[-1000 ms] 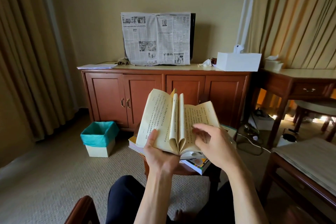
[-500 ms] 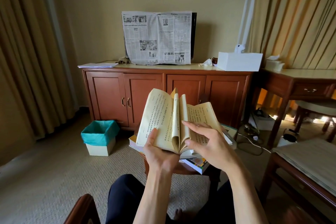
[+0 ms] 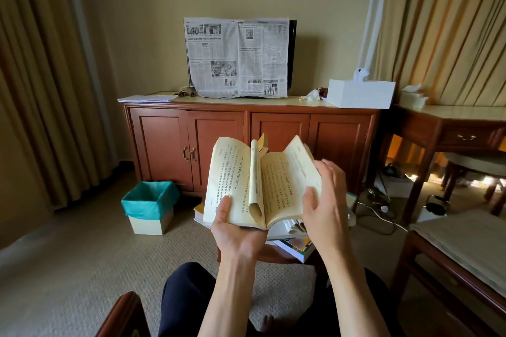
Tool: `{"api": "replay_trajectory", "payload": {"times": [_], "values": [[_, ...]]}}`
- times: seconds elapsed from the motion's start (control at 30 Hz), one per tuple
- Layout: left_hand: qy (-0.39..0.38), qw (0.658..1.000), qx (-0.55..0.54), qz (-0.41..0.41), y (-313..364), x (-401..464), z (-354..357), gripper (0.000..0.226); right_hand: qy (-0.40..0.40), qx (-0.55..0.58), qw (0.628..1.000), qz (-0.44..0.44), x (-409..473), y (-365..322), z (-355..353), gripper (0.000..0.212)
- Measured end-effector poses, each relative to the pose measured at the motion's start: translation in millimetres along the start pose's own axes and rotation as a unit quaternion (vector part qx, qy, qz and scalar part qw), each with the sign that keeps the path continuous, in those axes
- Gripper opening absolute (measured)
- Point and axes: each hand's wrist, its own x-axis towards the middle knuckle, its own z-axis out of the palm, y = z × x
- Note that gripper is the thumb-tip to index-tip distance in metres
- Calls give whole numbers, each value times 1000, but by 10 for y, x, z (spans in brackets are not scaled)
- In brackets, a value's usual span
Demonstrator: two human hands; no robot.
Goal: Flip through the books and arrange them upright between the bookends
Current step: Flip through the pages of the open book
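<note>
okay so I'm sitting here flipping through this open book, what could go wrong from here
The open book rests only on your left hand, thumb on the left page, so it might tip off while your right hand bends the right-hand pages. Those pages are curved back hard and could crease. If the book drops, it may knock the loose books piled on the small table below it.

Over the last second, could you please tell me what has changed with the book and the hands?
The right hand has slid from the middle of the right-hand page out to its outer edge and lifted a sheaf of pages, fanning them. The open book stays raised in the left hand, thumb on the left page, that grip unchanged. The stacked books beneath have not moved.
</note>
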Motion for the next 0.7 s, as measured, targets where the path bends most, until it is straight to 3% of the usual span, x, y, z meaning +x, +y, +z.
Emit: {"api": "replay_trajectory", "payload": {"times": [0.1, 0.17, 0.27, 0.53, 0.7], "values": [[-9, 1000, 13, 2, 9, 3, 4, 36, -106, -190, 973, -81, 48, 64, -75, 72], [-16, 1000, 25, -5, 5, -2, 1, 38, -201, -243, 945, -81, 47, 12, -119, 65], [-10, 999, 33, -7, -34, 5, -17, 40, -329, -216, 919, 30, 38, -110, -149, 49], [-12, 998, 53, -17, -55, 48, -67, 51, -384, -172, 906, -51, 145, 16, 224, 46], [-12, 999, 37, -24, -51, 12, -48, 44, -403, -161, 901, 11, 368, 176, 382, 53]]}}
